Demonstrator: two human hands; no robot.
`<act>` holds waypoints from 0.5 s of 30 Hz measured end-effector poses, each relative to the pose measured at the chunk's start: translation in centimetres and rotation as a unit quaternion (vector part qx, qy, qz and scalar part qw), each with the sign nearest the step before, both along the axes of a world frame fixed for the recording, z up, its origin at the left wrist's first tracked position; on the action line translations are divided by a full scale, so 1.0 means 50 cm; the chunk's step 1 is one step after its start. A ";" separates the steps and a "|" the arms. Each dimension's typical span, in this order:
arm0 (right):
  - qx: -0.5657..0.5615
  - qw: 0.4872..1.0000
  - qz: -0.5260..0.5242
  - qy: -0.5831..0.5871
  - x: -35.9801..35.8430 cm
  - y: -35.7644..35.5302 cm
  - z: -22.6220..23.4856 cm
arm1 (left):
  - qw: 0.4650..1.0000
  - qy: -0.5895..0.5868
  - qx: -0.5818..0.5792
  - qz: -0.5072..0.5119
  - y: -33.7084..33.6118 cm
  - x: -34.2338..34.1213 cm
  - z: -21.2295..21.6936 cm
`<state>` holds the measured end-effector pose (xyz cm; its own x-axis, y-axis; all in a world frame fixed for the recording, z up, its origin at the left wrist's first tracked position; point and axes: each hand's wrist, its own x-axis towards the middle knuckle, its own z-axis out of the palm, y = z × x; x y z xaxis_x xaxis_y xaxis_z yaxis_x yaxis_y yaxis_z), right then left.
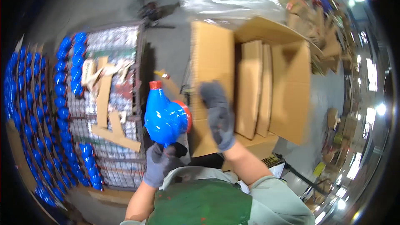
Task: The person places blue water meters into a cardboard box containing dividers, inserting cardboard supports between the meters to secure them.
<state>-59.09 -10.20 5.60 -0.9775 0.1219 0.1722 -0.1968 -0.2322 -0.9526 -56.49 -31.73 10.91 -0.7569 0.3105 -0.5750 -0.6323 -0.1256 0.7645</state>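
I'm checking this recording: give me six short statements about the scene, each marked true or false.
1. The left hand holds a blue object. True.
2. The right hand holds another blue object. False: none shows in it.
3. Flat cardboard pieces stand inside the cardboard box. True.
4. The box is closed. False: it is open.
5. Both hands wear gray gloves. True.
6. Everything blue lies right of the box. False: rows of blue pieces lie left.

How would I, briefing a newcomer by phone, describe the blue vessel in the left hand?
Start at the big open cardboard box. Just left of it is a blue vessel with a red-tipped neck. Unlike the blue items lined up farther left, it alone is in the gloved left hand.
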 end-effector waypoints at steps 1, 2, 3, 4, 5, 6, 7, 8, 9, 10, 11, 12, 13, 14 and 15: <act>-0.130 0.990 0.044 -0.046 -0.006 -0.002 0.049 | 0.998 -0.022 0.015 -0.056 0.055 0.011 0.012; -0.137 0.982 0.059 -0.112 0.002 0.044 0.061 | 0.992 -0.045 0.031 -0.116 0.108 0.018 0.020; -0.275 0.949 0.073 -0.136 0.004 0.094 0.055 | 0.962 0.118 0.010 -0.245 0.151 0.018 0.009; -0.372 0.913 0.074 -0.150 0.008 0.152 0.045 | 0.883 0.241 -0.099 -0.391 0.224 -0.032 0.092; -0.463 0.870 0.066 -0.158 0.008 0.214 0.039 | 0.792 0.425 -0.136 -0.416 0.299 -0.036 0.076; -0.533 0.828 0.081 -0.154 0.010 0.270 0.042 | 0.673 0.585 -0.170 -0.419 0.361 -0.022 0.045; -0.597 0.782 0.092 -0.152 0.015 0.328 0.048 | 0.597 0.640 -0.161 -0.456 0.433 -0.021 0.027; -0.591 0.786 0.083 -0.163 0.017 0.390 0.041 | 0.514 0.692 -0.149 -0.485 0.499 -0.022 0.004; -0.574 0.800 0.086 -0.154 0.013 0.430 0.034 | 0.479 0.671 -0.175 -0.538 0.539 -0.009 -0.061; -0.555 0.814 0.087 -0.148 0.013 0.470 0.017 | 0.444 0.647 -0.198 -0.588 0.579 -0.001 -0.114; -0.470 0.867 -0.033 -0.161 0.035 0.514 -0.031 | 0.326 0.515 -0.297 -0.735 0.651 -0.017 -0.082; -0.370 0.899 -0.156 -0.175 0.063 0.558 -0.077 | 0.184 0.355 -0.374 -0.837 0.718 -0.029 -0.052; -0.372 0.910 -0.107 -0.149 0.068 0.598 -0.094 | 0.268 0.374 -0.447 -0.767 0.734 -0.017 -0.154; -0.272 0.941 -0.122 -0.161 0.039 0.582 -0.042 | 0.363 0.348 -0.493 -0.710 0.725 -0.030 -0.243; -0.157 0.960 -0.170 -0.156 0.033 0.583 -0.046 | 0.468 0.336 -0.516 -0.634 0.725 -0.040 -0.319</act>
<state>-57.46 18.95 3.32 -0.8705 0.4407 -0.2191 -0.0289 -0.4903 -0.8711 -58.50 4.53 -5.03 -0.4580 0.5744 -0.6785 0.7287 0.6797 0.0835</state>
